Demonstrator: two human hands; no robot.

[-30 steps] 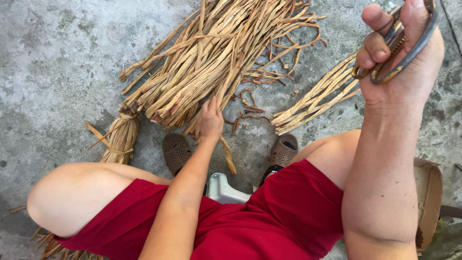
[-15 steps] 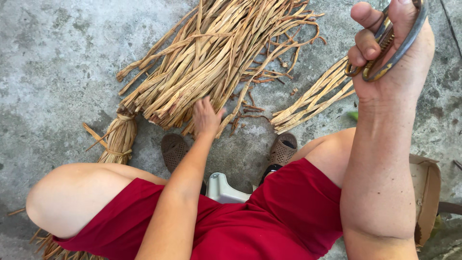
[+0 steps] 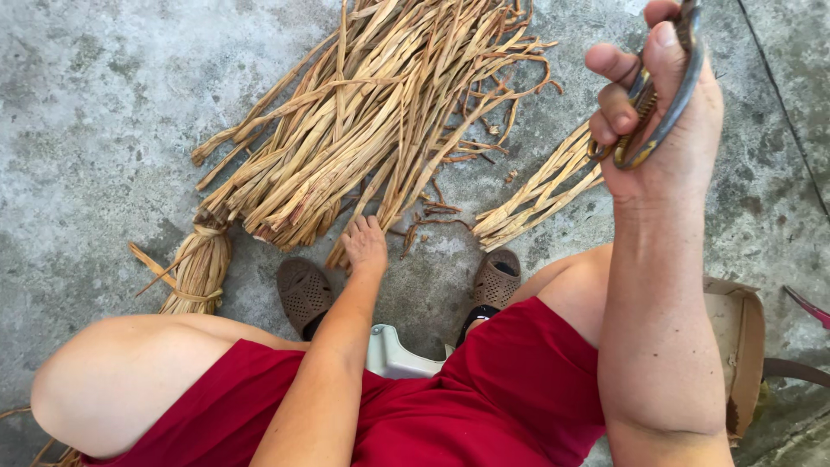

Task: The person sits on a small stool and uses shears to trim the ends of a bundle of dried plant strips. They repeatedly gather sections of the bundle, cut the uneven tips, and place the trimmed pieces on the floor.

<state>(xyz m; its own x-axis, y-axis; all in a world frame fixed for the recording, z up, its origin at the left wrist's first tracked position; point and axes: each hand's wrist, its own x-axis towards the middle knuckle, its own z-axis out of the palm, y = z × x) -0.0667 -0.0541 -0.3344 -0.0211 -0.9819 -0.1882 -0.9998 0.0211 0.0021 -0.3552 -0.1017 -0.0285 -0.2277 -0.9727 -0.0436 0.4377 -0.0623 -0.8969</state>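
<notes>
My right hand (image 3: 666, 112) is raised at the upper right, fingers closed through the metal loop handles of a pair of scissors (image 3: 661, 104); the blades are out of view. My left hand (image 3: 365, 245) reaches down between my feet to the near ends of a big pile of dried tan plant strips (image 3: 380, 112) spread on the concrete, and touches the closest strips. Whether it grips one I cannot tell.
A tied bundle of the same strips (image 3: 201, 268) lies at the left, a smaller loose bunch (image 3: 536, 195) at the right. Brown sandals (image 3: 303, 294) are on my feet, red shorts on my legs, a pale seat (image 3: 393, 355) under me. A cardboard box (image 3: 739, 346) stands at the right.
My left hand has slid slightly left and nearer along the pile's ends. My right hand with the scissors has stayed raised, drifting a little.
</notes>
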